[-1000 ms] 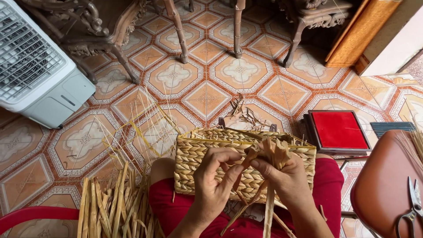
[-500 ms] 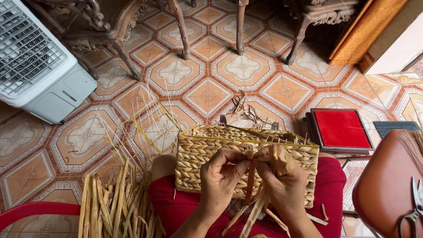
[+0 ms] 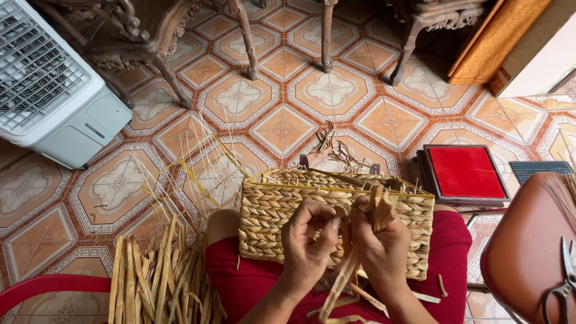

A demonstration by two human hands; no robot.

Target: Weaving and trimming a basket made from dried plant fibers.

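Here both hands (image 3: 345, 240) twist straw strands (image 3: 351, 270) against the woven basket (image 3: 270, 210) (rim unfinished).

The floor (image 3: 282, 129) is tiled in orange and cream, each tile an octagon with a pale flower at its middle. At the left a white fan unit (image 3: 51, 84) stands on it, and behind that the dark carved legs of a chair (image 3: 150, 48) and a table (image 3: 327, 36) rest on the tiles. Loose thin stalks (image 3: 192, 174) are scattered over the floor at centre left — below them lies a thick bundle of dried straw (image 3: 162, 282). A few short straw scraps (image 3: 339, 150) lie further back. To the right sits a flat box with a red top (image 3: 465, 173), a dark striped mat (image 3: 540, 169) just beside it.
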